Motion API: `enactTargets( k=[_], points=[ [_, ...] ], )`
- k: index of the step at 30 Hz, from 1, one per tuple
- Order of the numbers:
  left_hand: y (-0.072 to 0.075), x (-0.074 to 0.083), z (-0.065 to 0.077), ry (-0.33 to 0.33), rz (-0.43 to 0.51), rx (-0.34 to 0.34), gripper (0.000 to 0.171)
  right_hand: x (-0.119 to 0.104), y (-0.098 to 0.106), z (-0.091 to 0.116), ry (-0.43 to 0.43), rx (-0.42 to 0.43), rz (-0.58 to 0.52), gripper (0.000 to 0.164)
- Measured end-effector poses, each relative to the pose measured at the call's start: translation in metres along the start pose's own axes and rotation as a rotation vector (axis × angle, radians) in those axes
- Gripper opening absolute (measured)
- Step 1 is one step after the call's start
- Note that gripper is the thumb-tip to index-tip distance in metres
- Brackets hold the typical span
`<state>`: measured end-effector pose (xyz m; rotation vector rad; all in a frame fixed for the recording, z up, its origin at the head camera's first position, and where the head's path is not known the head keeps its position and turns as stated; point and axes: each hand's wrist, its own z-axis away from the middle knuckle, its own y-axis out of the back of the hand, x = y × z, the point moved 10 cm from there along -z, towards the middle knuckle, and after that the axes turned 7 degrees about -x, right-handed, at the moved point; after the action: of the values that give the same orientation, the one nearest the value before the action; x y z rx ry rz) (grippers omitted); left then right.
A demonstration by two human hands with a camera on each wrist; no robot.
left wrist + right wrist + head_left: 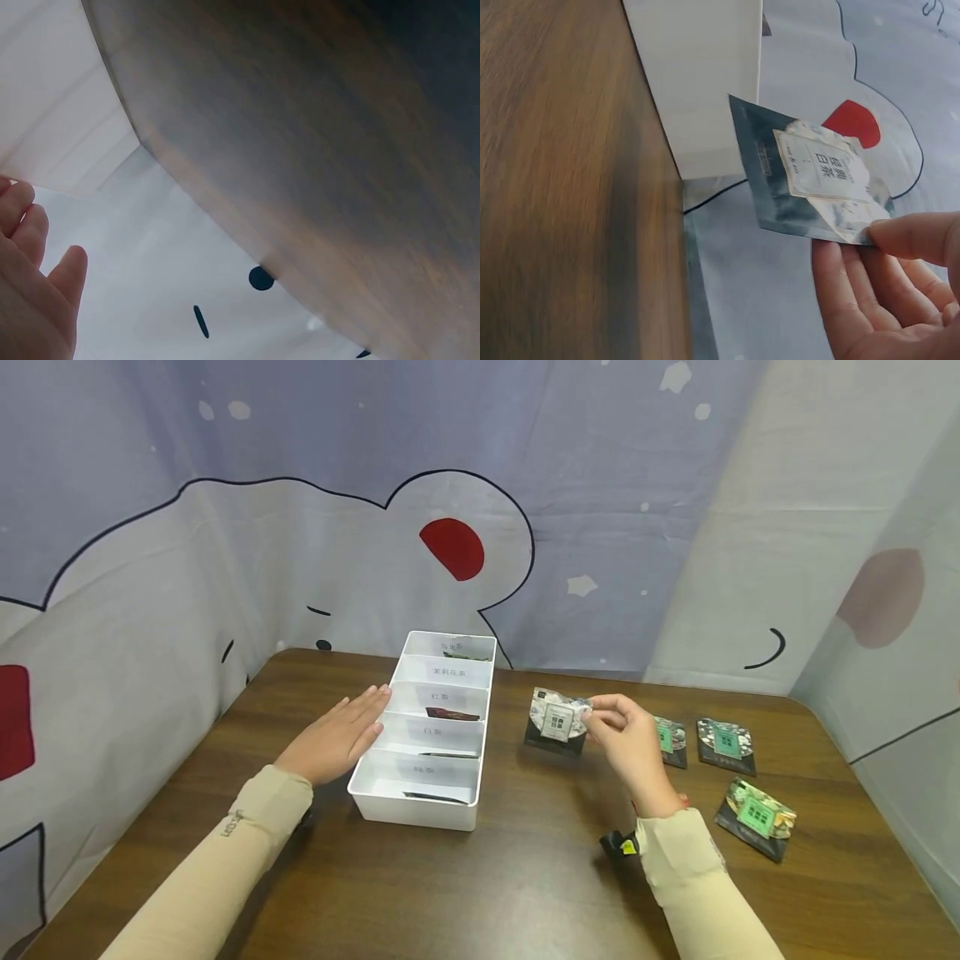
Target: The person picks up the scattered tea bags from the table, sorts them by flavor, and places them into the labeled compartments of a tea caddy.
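Note:
My right hand (628,750) pinches a tea sachet (556,724) with a white label by its edge, thumb on one face and fingers behind. The sachet hangs above the table, right of a white divided box (412,812); the right wrist view shows its dark lower part and pale label. Straight fingers of my left hand (336,740) lie against the box's left side. Labelled compartments hold a green sachet (467,656) at the back, a red sachet (452,714) mid-box, and thin dark sachets (437,797) seen edge-on towards the front. One labelled compartment shows no sachet.
On the table's right lie three green-labelled sachets: one (672,743) partly behind my right hand, another (726,745) beyond it, and a third (756,818) nearer the front. A patterned curtain (600,527) hangs along the wooden table's (420,893) back edge.

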<state>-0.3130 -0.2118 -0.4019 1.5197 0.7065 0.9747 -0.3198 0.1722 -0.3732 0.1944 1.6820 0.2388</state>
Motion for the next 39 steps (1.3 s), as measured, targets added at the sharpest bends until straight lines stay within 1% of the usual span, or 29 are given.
enactTargets(
  k=[7, 9, 13, 16, 21, 25, 30, 34, 39],
  points=[
    [0.003, 0.002, 0.002, -0.024, -0.002, 0.044, 0.058, -0.02, -0.008, 0.003, 0.115, 0.048, -0.076, 0.019],
    [0.003, 0.002, 0.002, -0.024, -0.001, 0.046, 0.058, -0.025, -0.012, 0.004, 0.14, 0.054, -0.095, 0.019],
    [0.002, 0.002, 0.001, -0.017, 0.005, 0.03, 0.058, -0.036, -0.021, 0.006, 0.187, 0.054, -0.135, 0.017],
    [0.001, 0.002, 0.001, -0.013, 0.006, 0.021, 0.058, -0.045, -0.03, 0.008, 0.223, 0.043, -0.155, 0.017],
    [0.002, 0.001, 0.001, -0.012, 0.005, 0.026, 0.058, -0.058, -0.048, 0.009, 0.274, -0.001, -0.192, 0.016],
    [0.001, 0.0, 0.0, -0.009, 0.01, 0.019, 0.059, -0.064, -0.062, 0.008, 0.299, -0.039, -0.24, 0.015],
    [0.001, 0.0, 0.0, -0.007, 0.013, 0.017, 0.059, -0.07, -0.077, 0.008, 0.327, -0.056, -0.293, 0.012],
    [0.0, -0.001, -0.001, 0.007, 0.023, 0.011, 0.06, -0.074, -0.09, 0.009, 0.346, -0.071, -0.289, 0.012],
    [-0.001, -0.002, -0.001, 0.011, 0.029, 0.006, 0.06, -0.074, -0.103, 0.011, 0.369, -0.069, -0.232, 0.011]
  ],
)
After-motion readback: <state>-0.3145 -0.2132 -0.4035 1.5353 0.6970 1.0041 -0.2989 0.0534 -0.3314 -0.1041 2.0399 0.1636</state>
